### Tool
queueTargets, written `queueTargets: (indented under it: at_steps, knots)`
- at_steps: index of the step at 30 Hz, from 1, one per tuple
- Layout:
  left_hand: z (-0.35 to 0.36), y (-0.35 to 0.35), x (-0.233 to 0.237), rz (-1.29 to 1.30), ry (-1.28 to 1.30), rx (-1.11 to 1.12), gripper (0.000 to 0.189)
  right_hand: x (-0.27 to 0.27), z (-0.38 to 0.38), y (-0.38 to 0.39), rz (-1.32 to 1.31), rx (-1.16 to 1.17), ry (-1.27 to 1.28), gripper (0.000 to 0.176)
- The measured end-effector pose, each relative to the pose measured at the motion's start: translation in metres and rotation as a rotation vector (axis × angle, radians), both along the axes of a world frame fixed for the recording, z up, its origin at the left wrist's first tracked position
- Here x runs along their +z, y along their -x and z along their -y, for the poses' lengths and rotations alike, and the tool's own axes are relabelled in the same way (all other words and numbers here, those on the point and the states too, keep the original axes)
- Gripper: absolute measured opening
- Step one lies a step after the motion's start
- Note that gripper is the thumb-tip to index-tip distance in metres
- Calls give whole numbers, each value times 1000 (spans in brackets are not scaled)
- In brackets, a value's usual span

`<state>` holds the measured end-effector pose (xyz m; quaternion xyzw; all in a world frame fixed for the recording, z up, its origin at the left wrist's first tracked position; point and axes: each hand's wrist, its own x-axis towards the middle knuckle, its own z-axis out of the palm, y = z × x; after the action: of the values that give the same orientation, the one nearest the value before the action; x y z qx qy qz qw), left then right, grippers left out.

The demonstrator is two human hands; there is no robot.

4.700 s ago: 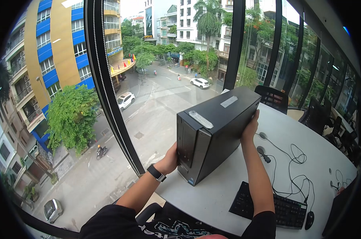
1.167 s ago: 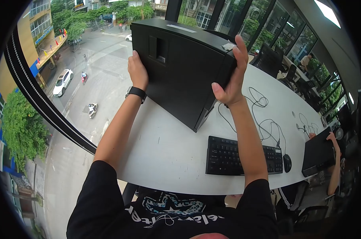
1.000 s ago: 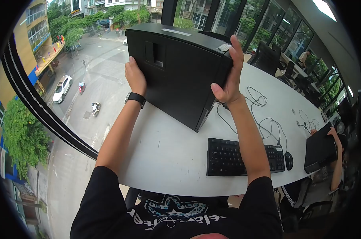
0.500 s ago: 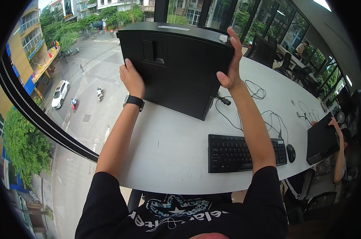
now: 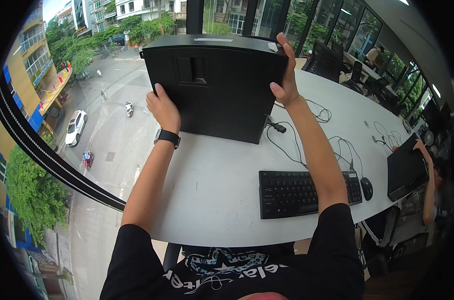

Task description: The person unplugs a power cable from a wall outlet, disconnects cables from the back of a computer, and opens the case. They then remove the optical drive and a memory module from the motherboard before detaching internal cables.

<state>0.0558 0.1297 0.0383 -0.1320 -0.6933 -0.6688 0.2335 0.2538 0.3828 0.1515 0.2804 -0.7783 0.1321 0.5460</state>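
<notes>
The PC stands near the left end of the table, its latch side facing the person. Under five seconds ago the narrow front faced this way; within the last second the bottom edge swings nearer to square with the person. I judge that turning the PC is the work in hand, and that this turn is well along.

The left hand is clamped on the PC's left edge, fingers together, some tips hidden. The right hand grips its right edge, fingers pointing up, thumb spread apart from them on the near side. Whether the table bears the PC's full weight, I cannot tell.

The plug now shows clear, just right of the PC's lower right corner. Nearer the person than the PC, to its right, lie the keyboard and mouse.
</notes>
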Motion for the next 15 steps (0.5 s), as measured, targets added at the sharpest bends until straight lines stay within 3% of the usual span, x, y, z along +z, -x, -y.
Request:
queueTargets:
  at_steps: [3, 5, 15]
  knots:
    - [-1, 1, -3, 18, 4, -20, 59, 2, -6, 1, 14, 6, -18, 93]
    - [-5, -1, -3, -92, -13, 106, 56, 2, -8, 2, 37, 24, -8, 93]
    - [-6, -15, 0, -64, 16, 49, 54, -9, -17, -7, 76, -63, 71, 95]
